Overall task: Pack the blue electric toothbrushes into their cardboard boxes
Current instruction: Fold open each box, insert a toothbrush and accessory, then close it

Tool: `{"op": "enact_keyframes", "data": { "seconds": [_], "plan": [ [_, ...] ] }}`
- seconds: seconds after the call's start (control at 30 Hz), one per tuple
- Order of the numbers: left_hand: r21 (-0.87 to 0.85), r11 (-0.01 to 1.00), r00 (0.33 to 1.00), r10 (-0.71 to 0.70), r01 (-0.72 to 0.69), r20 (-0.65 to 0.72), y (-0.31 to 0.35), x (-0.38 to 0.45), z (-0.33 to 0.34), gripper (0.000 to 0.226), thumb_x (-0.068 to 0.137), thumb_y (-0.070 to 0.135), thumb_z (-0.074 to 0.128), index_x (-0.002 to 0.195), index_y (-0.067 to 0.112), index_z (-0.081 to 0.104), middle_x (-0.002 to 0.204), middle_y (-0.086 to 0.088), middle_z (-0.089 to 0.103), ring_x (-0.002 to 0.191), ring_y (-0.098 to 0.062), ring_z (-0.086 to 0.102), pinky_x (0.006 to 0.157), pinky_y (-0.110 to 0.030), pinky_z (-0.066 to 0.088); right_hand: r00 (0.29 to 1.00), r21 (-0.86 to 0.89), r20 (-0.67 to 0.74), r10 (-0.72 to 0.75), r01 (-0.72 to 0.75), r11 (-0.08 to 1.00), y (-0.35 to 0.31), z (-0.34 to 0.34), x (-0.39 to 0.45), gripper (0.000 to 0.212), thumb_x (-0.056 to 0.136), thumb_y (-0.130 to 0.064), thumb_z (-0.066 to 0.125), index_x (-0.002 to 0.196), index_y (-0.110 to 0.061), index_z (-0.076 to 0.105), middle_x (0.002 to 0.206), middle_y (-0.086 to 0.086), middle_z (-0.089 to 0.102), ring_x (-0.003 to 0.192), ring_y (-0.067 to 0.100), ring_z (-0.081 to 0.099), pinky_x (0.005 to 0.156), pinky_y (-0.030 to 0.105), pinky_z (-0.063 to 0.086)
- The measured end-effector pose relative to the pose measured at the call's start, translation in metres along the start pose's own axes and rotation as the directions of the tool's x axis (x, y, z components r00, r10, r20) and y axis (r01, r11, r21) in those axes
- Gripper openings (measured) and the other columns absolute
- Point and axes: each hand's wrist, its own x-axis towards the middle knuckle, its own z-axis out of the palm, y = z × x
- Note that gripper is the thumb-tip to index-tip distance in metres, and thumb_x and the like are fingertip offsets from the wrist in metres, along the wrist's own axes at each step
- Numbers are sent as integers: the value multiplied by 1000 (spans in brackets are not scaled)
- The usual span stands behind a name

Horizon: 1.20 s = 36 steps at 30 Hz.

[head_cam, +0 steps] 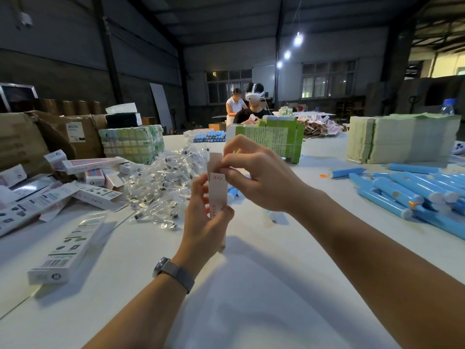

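A narrow pale pink cardboard box stands upright above the table's middle. My left hand is wrapped around its lower half. My right hand pinches the flap at its top end. Whether a toothbrush is inside is hidden. A pile of blue electric toothbrushes lies on the table at the right. One more blue toothbrush lies just behind my hands, mostly covered.
A closed white box lies at front left, with several more boxes behind it. A heap of clear bagged brush heads sits left of centre. Green stacks and flat carton stacks stand at the back. Two people work at the far end.
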Motion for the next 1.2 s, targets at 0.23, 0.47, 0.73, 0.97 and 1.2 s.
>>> {"op": "enact_keyframes", "data": {
  "seconds": [0.23,0.47,0.73,0.97,1.2],
  "plan": [
    [2,999,997,-36,36,65,10,-2,-1,54,67,10,52,119,29,54,104,-22,59,85,-31,55,73,-47,50,966,-176,210,150,-113,978,-8,-14,4,50,88,-44,28,109,-33,72,131,-9,44,110,10,40,80,41,47],
    [-37,998,991,-40,45,125,14,-3,2,41,71,21,49,111,15,59,97,-16,65,85,-18,59,69,-32,55,992,-103,95,83,-73,992,-1,-8,0,36,86,-34,42,107,-25,70,122,-4,54,99,16,57,66,30,45],
    [-190,970,979,-118,149,165,12,2,0,58,65,45,54,120,28,56,90,-4,70,82,-23,69,69,-32,58,941,614,135,311,-325,719,20,8,-14,38,89,-11,66,112,-38,55,109,-4,64,90,17,68,70,23,55],
    [-158,966,963,-168,203,211,8,1,-5,40,77,26,52,107,49,64,101,-1,74,92,-24,72,74,-34,58,930,715,118,349,-324,620,22,9,-15,30,85,-15,69,105,-35,59,109,-7,68,92,24,71,76,40,61],
    [-142,988,982,-31,58,185,12,-2,-1,50,92,18,55,126,53,41,113,12,68,102,-17,69,78,-26,56,923,742,115,368,-326,586,24,13,-18,31,83,-14,71,108,-30,61,107,5,67,80,17,68,66,26,53]
  ]
}}
